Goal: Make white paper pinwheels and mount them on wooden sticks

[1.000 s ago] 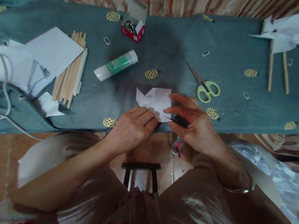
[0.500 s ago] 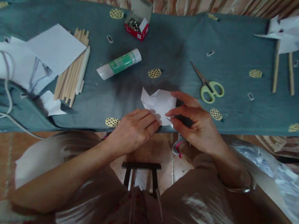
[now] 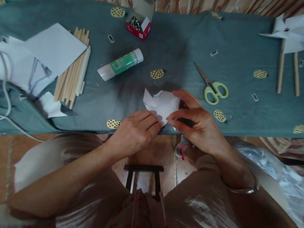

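Note:
A white paper pinwheel (image 3: pixel 165 102), partly folded with a pointed flap at its upper left, lies at the near edge of the cloth-covered table. My left hand (image 3: pixel 139 129) grips its lower left side with curled fingers; the fingertips are partly hidden. At its right side my right hand (image 3: pixel 199 119) pinches a paper corner between thumb and finger, another finger resting on the upper edge. Beyond the paper lies a glue stick (image 3: pixel 123 64) with a green label. Scissors (image 3: pixel 211 87) with pale green handles lie to the right, blades partly apart.
An open red box (image 3: pixel 139 27) of small metal pieces stands at the back. Wooden sticks (image 3: pixel 71 69) and white paper sheets (image 3: pixel 54 47) lie left, near a white cable (image 3: pixel 6 95). Finished-looking white pinwheels (image 3: pixel 298 33) on sticks lie far right. A dark stool (image 3: pixel 144 168) is below.
My right thumb and finger have drawn the paper's lower right corner slightly inward to the left. My left hand stays nearly still on the paper.

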The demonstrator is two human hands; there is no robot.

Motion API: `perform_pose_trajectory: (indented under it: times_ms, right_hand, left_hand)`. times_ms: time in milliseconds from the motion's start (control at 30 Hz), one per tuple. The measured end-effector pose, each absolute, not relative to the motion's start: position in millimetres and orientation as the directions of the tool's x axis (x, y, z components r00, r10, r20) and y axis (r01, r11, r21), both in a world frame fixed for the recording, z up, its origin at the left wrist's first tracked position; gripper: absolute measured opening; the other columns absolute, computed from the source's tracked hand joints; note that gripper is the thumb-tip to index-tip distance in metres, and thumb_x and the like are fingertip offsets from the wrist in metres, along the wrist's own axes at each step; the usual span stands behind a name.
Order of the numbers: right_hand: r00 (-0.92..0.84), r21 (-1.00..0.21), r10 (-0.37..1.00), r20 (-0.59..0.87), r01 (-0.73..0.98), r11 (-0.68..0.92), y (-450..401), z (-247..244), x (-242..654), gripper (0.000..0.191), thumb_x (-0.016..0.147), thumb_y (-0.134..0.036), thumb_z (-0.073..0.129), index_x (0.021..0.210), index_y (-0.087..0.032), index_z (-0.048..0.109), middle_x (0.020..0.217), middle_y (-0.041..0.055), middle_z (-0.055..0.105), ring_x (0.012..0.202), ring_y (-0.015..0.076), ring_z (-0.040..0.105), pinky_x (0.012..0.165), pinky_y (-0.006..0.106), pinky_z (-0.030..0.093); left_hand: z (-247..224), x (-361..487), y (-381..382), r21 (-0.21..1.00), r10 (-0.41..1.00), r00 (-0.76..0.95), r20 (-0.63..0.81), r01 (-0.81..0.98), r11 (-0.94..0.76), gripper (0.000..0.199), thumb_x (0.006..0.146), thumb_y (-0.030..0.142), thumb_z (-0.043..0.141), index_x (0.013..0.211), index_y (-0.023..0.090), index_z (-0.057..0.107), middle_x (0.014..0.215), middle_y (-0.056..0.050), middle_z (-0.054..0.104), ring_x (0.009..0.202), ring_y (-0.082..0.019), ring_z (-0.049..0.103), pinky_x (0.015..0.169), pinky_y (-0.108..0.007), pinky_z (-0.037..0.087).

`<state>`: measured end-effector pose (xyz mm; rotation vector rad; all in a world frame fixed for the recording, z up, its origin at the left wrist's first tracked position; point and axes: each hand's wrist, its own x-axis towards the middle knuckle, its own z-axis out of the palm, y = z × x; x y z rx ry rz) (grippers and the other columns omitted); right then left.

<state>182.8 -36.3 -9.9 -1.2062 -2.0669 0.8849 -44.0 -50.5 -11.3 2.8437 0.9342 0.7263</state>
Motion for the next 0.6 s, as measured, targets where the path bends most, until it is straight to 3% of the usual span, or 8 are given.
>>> perform_pose_trajectory:
  times_ms: [267,467,600]
  right_hand:
    - [-0.366,-0.679,0.907,0.209,0.613,0.404,-35,-14,169,0.011,0.089,-0.020,0.066,0.085,-0.025,0.075,0.147,0.0094,0.057,0.148,0.0335,0.041,0.119,0.059,0.036]
    - [-0.344,-0.637,0.916,0.207,0.664,0.393,-35,-14,162,0.013,0.090,-0.020,0.064,0.079,-0.024,0.070,0.149,0.0074,0.055,0.149,0.0333,0.040,0.118,0.061,0.038]
    - [-0.328,-0.602,0.920,0.215,0.697,0.390,-34,-14,158,0.015,0.089,-0.019,0.065,0.077,-0.026,0.068,0.148,0.0061,0.057,0.148,0.0318,0.041,0.117,0.061,0.040]
  left_hand:
    - [-12,-46,-51,0.216,0.581,0.702,0.411,0.545,-0.810,0.013,0.098,0.013,0.056,0.098,0.010,0.068,0.096,-0.009,0.076,0.093,-0.022,0.070,0.079,-0.035,0.062]
    - [-12,-46,-52,0.253,0.590,0.677,0.439,0.537,-0.805,0.010,0.098,0.013,0.057,0.097,0.009,0.067,0.094,-0.008,0.076,0.090,-0.020,0.071,0.080,-0.034,0.063]
    - [-14,-47,-53,0.246,0.596,0.662,0.454,0.550,-0.798,0.012,0.098,0.012,0.057,0.107,0.008,0.065,0.096,-0.009,0.076,0.090,-0.020,0.072,0.079,-0.034,0.064]
